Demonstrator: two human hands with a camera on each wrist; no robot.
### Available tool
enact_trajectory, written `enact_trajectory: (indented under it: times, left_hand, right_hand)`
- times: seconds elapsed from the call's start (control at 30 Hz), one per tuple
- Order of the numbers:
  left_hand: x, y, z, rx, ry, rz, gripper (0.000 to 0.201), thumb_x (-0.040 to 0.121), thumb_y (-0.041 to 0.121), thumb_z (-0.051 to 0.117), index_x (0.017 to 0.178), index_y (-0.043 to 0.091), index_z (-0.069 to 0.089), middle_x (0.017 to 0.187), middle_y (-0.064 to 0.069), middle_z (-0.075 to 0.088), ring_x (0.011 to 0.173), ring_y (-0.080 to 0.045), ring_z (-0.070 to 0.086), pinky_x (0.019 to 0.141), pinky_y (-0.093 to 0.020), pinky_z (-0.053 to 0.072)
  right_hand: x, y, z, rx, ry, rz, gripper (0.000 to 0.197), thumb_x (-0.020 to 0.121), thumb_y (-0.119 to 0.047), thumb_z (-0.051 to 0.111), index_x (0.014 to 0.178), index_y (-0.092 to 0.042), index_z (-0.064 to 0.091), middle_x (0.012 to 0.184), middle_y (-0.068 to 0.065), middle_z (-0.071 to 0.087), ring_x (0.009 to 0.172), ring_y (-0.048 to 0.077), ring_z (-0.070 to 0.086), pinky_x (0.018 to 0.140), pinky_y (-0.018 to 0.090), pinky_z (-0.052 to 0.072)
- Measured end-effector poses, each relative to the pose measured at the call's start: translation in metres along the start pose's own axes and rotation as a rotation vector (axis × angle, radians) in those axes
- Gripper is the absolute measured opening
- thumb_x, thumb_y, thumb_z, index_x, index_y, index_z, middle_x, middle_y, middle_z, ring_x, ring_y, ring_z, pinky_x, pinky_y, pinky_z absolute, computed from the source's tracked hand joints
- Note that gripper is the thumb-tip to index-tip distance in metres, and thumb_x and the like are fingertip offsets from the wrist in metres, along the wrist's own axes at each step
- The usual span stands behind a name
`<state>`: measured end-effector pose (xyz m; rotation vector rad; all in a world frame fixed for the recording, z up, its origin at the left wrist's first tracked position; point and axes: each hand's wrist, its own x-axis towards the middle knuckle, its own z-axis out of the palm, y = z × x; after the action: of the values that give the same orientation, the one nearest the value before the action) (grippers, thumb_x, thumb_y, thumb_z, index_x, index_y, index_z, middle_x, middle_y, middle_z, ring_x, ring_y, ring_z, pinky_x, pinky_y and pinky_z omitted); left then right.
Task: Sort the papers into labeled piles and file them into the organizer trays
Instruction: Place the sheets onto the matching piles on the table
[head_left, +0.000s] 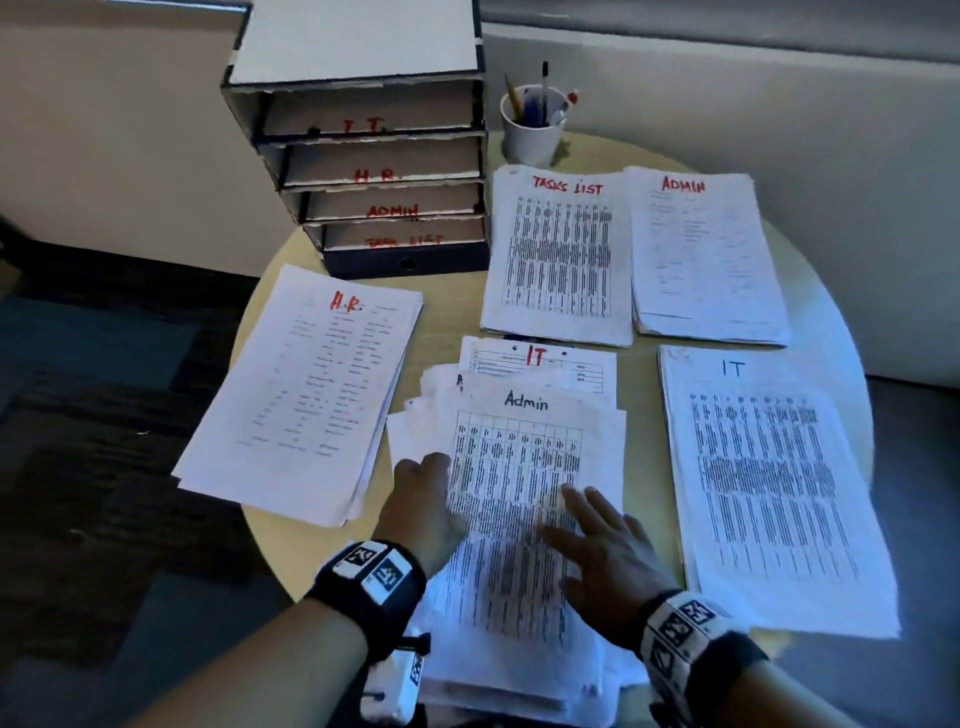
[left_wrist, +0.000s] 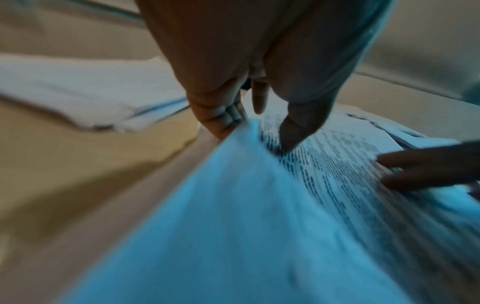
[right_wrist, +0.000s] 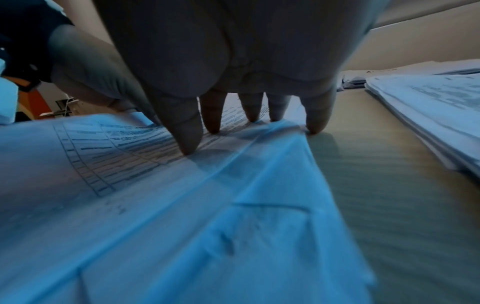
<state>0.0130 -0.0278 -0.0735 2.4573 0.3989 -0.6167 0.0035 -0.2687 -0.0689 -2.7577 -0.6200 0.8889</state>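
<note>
Nearest: unsorted stack (head_left: 519, 519), top sheet marked Admin, at the table's (head_left: 644, 441) front edge. Left hand (head_left: 423, 499) at its left margin, thumb on the print, fingers curled under the lifted edge, pinching that top sheet. Right hand (head_left: 602, 540) flat on the page, fingers spread, gripping nothing. Beside: IT pile (head_left: 769, 493) right, H.R. pile (head_left: 306, 384) left. Farther: Tasks List pile (head_left: 558, 260) and Admin pile (head_left: 706, 260). Beyond: organizer (head_left: 384, 171) with trays labeled, apparently still bare. Sorting seemingly midway; filing not begun.
</note>
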Motion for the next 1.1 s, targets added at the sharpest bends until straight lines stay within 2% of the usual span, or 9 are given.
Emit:
enact_trajectory:
  times: [0.2, 0.37, 0.47, 0.6, 0.73, 0.83, 0.93, 1.0, 1.1]
  left_hand:
    - [-0.004, 0.004, 0.006, -0.445, 0.086, -0.168, 0.041, 0.084, 0.019, 0.076, 0.114, 0.026, 0.049, 0.101, 0.002, 0.054, 0.089, -0.019, 0.056, 0.077, -0.026, 0.044]
    - [-0.016, -0.004, 0.001, -0.603, -0.069, -0.004, 0.037, 0.086, 0.013, 0.074, 0.067, 0.015, 0.043, 0.067, 0.007, 0.035, 0.067, -0.008, 0.048, 0.073, -0.024, 0.041]
    - [-0.023, -0.005, -0.006, -0.695, -0.192, 0.042, 0.034, 0.088, -0.002, 0.069, 0.068, 0.005, 0.043, 0.068, 0.001, 0.041, 0.083, -0.003, 0.065, 0.08, -0.02, 0.046]
    - [-0.026, 0.001, -0.025, -0.613, -0.343, 0.06, 0.031, 0.086, -0.013, 0.064, 0.069, 0.012, 0.058, 0.057, 0.015, 0.057, 0.062, 0.002, 0.052, 0.062, -0.011, 0.041]
    - [-0.001, -0.004, -0.041, -0.302, -0.196, 0.054, 0.031, 0.089, -0.006, 0.048, 0.1, 0.017, 0.066, 0.108, 0.005, 0.061, 0.103, -0.014, 0.056, 0.089, -0.029, 0.045]
    - [0.037, -0.001, -0.045, -0.106, 0.111, 0.045, 0.014, 0.083, 0.019, 0.055, 0.091, 0.013, 0.064, 0.099, -0.009, 0.062, 0.094, -0.027, 0.058, 0.082, -0.032, 0.048]
    - [0.06, 0.015, -0.036, 0.081, 0.013, -0.109, 0.047, 0.075, 0.041, 0.076, 0.104, 0.011, 0.053, 0.108, -0.016, 0.054, 0.094, -0.035, 0.057, 0.079, -0.039, 0.05]
    - [0.068, 0.019, -0.026, 0.159, -0.011, -0.176, 0.075, 0.073, 0.04, 0.08, 0.131, 0.01, 0.042, 0.126, -0.016, 0.047, 0.111, -0.036, 0.056, 0.089, -0.04, 0.051]
    - [0.068, 0.02, -0.021, 0.066, 0.093, -0.165, 0.057, 0.079, 0.028, 0.076, 0.125, 0.013, 0.045, 0.12, -0.012, 0.052, 0.104, -0.032, 0.057, 0.078, -0.034, 0.047]
  right_hand:
    - [-0.005, 0.015, 0.001, 0.159, 0.087, 0.018, 0.045, 0.089, -0.044, 0.058, 0.133, -0.043, 0.05, 0.164, -0.004, 0.008, 0.151, 0.018, 0.01, 0.122, 0.04, 0.019]
    - [0.004, 0.032, -0.015, 0.624, 0.366, 0.368, 0.083, 0.079, -0.035, 0.078, 0.149, -0.023, 0.034, 0.153, 0.002, 0.033, 0.136, 0.021, 0.039, 0.113, 0.037, 0.036]
    - [0.013, 0.039, -0.028, 0.958, 0.433, 0.498, 0.088, 0.072, -0.026, 0.086, 0.145, -0.016, 0.036, 0.134, 0.005, 0.052, 0.109, 0.018, 0.057, 0.087, 0.029, 0.048]
    - [0.02, 0.05, -0.033, 1.231, 0.479, 0.383, 0.034, 0.076, -0.008, 0.081, 0.102, -0.011, 0.058, 0.079, -0.003, 0.06, 0.066, 0.011, 0.053, 0.051, 0.012, 0.044]
    - [0.013, 0.058, -0.029, 1.502, 0.411, 0.244, 0.026, 0.065, -0.007, 0.083, 0.089, -0.003, 0.073, 0.087, 0.013, 0.077, 0.077, 0.022, 0.071, 0.067, 0.024, 0.059]
    - [0.007, 0.07, -0.012, 1.344, 0.39, 0.222, 0.054, 0.049, -0.039, 0.094, 0.084, -0.002, 0.075, 0.083, 0.015, 0.076, 0.076, 0.022, 0.069, 0.072, 0.037, 0.056]
    - [0.003, 0.065, -0.003, 1.199, 0.352, 0.175, 0.018, 0.07, -0.001, 0.083, 0.081, -0.014, 0.076, 0.079, 0.012, 0.074, 0.074, 0.021, 0.065, 0.073, 0.036, 0.05]
    - [0.003, 0.059, 0.003, 1.108, 0.317, 0.132, 0.038, 0.071, 0.011, 0.078, 0.08, -0.027, 0.078, 0.092, 0.003, 0.076, 0.083, 0.02, 0.069, 0.079, 0.032, 0.052]
    - [0.003, 0.053, 0.007, 0.907, 0.318, 0.07, 0.055, 0.071, 0.015, 0.073, 0.079, -0.039, 0.072, 0.098, -0.023, 0.072, 0.094, -0.002, 0.067, 0.085, 0.012, 0.048]
